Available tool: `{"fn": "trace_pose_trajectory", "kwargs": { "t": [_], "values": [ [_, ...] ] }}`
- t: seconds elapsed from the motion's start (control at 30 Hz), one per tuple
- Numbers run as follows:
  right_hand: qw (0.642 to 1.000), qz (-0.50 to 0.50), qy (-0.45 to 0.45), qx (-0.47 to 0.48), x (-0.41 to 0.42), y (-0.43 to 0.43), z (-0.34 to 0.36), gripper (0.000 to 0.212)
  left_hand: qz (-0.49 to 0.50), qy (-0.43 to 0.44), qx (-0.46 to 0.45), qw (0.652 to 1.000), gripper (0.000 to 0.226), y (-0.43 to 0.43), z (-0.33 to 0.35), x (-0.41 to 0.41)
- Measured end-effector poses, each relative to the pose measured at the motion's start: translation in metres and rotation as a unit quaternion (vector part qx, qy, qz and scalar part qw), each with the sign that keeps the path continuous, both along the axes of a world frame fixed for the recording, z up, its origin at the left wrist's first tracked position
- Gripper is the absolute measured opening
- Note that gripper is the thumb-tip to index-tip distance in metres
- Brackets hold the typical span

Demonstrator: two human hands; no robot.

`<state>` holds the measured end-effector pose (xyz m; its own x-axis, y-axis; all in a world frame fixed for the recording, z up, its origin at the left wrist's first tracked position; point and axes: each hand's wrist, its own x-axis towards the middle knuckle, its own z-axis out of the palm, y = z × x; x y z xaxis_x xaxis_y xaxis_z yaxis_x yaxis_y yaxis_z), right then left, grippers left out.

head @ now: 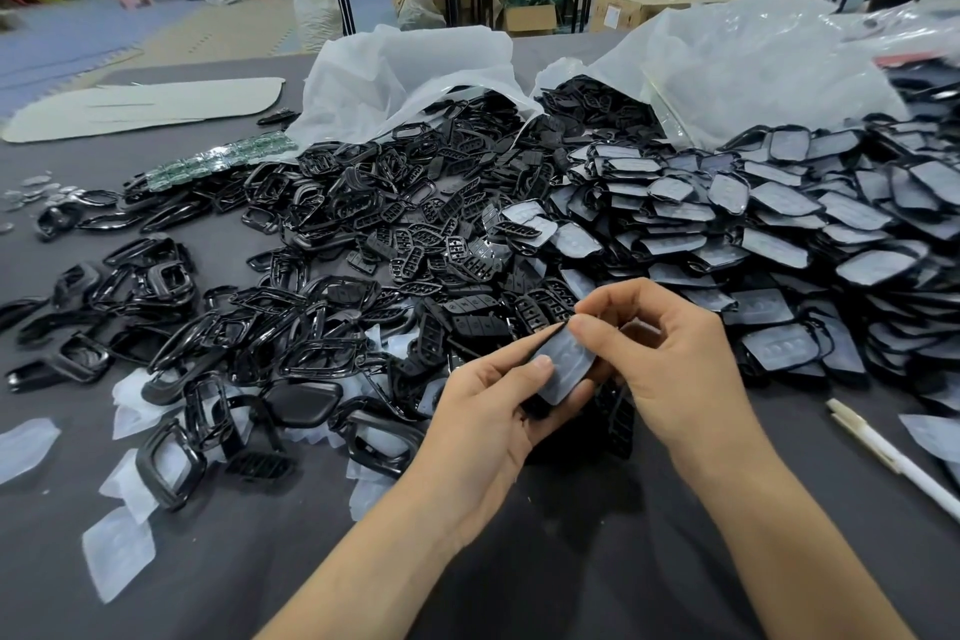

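My left hand (493, 411) holds a black key-fob cover (566, 364) with a cloudy film on its face, thumb laid on the film. My right hand (670, 353) pinches the cover's top corner between thumb and forefinger. Both hands hover just above the dark table (519, 561), in front of the piles. Behind them lie a heap of film-covered black covers (779, 224), a heap of black button pads (447, 244) and a spread of black frames (291, 327).
Peeled clear films (119, 551) litter the table at the left. A white pen (893, 457) lies at the right. Two white plastic bags (405, 73) spill parts at the back. Green circuit boards (218, 161) and a grey card sheet (145, 107) sit far left.
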<state>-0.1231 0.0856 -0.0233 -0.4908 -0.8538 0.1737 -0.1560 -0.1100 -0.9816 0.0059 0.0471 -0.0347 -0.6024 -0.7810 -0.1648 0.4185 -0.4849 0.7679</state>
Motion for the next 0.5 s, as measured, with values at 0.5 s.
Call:
{"fn": "trace_pose_trajectory", "kwargs": {
  "t": [0.5],
  "values": [
    [0.991,0.060,-0.066,0.101,-0.0058,0.0052,0.0074,0.021,-0.034,-0.002,0.022,0.999,0.028,-0.0011,0.0053,0.0044]
  ]
}}
